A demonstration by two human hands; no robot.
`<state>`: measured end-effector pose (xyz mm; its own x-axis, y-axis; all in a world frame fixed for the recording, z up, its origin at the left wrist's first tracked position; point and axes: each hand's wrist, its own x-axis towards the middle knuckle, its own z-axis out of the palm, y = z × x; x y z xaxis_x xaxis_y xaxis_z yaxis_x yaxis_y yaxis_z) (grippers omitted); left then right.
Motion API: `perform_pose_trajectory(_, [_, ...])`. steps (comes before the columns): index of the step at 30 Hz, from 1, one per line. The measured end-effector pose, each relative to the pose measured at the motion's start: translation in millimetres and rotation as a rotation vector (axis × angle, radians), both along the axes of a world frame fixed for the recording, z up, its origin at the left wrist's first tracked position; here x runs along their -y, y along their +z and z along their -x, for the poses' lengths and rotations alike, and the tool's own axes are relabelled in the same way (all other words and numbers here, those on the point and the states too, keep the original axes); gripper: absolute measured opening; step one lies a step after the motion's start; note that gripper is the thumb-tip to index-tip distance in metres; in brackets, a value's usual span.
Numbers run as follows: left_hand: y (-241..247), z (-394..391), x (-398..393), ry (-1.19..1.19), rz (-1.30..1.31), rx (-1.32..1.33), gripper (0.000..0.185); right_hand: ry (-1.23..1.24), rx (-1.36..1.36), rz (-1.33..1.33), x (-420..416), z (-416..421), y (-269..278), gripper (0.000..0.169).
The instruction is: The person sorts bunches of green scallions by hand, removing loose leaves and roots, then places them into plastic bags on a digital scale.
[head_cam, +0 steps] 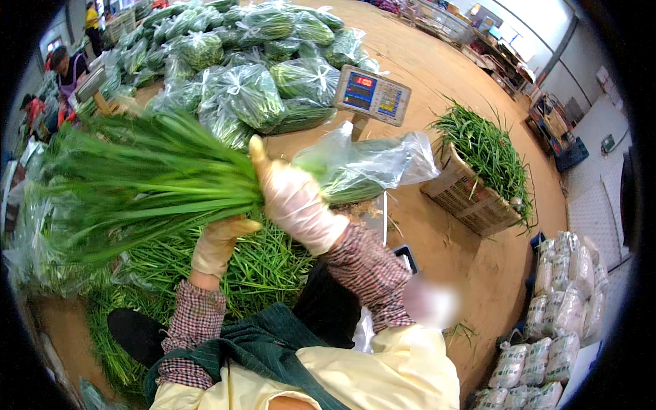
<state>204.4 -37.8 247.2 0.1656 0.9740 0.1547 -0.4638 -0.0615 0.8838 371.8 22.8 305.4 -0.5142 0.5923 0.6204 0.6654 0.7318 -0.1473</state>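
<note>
A large bunch of long green leafy stalks [154, 174], blurred at its leaf tips, points to the left in front of me. My right hand [289, 197], in a pale glove, is closed round its cut end with the thumb up. Under the bunch is my left hand [220, 243], also gloved, its fingers partly hidden behind the stalks. More loose stalks [266, 266] lie heaped below both hands. Just beyond my right hand, a clear plastic bag [369, 164] with green stalks in it lies by a digital scale display [372, 96] on a post.
Filled, tied plastic bags [251, 95] are piled ahead. A plastic crate [471, 200] of green stalks stands right on the brown floor. White packaged bundles [558, 307] are stacked at the lower right. Co-workers, one a person in a dark top [69, 77], are at the far left.
</note>
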Motion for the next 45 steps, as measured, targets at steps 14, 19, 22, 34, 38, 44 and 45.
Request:
perform_pose_trajectory(14, [41, -126, -133, -0.308, 0.140, -0.492, 0.047, -0.245, 0.093, -0.408, 5, -142, 97, 0.084])
perform_pose_trajectory(19, [37, -58, -108, -0.293, 0.231, -0.325, 0.049, -0.023, 0.051, -0.306, 21, -95, 46, 0.068])
perform_pose_trajectory(22, [27, -40, -105, -0.311, 0.271, -0.230, 0.051, 0.067, 0.181, -0.338, 27, -73, 26, 0.051])
perform_pose_trajectory(34, [-3, 45, -96, -0.137, 0.373, -0.106, 0.057, 0.152, 0.426, 0.819, -97, -77, -39, 0.048])
perform_pose_trajectory(38, [1, 48, -99, -0.223, 0.321, -0.058, 0.061, -0.420, 0.649, 1.113, -169, -240, -123, 0.031])
perform_pose_trajectory(44, [55, 21, -129, -0.290, 0.219, -0.012, 0.059, -0.452, 0.202, 1.292, -139, -307, -101, 0.046])
perform_pose_trajectory(45, [56, 12, -141, -0.328, 0.185, -0.004, 0.058, -0.478, 0.196, 1.149, -133, -315, -93, 0.045])
